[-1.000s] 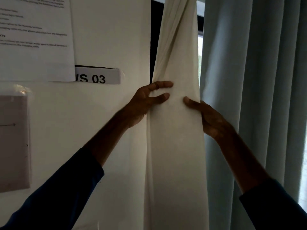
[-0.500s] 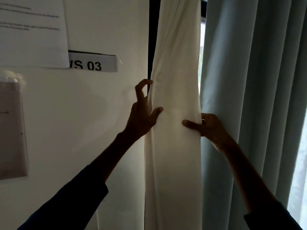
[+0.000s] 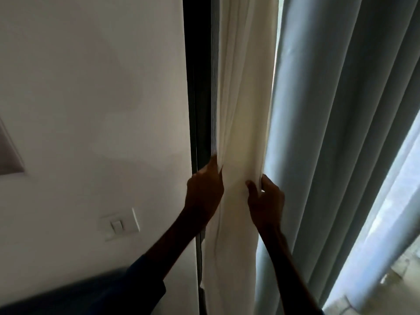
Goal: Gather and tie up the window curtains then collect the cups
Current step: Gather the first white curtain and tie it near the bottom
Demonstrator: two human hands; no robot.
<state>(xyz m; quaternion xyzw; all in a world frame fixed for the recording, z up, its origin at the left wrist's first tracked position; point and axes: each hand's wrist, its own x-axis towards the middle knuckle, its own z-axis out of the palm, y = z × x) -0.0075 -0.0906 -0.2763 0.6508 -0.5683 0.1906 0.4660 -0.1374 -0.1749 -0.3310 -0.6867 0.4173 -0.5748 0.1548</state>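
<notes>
**White curtain held at both edges**

Head view: it hangs bunched in a narrow column between the dark window frame and the grey curtain. My left hand grips its left edge, fingers curled into the cloth, tips hidden. My right hand pinches the right edge, thumb in front. Light switch on the wall, lower left.
</notes>
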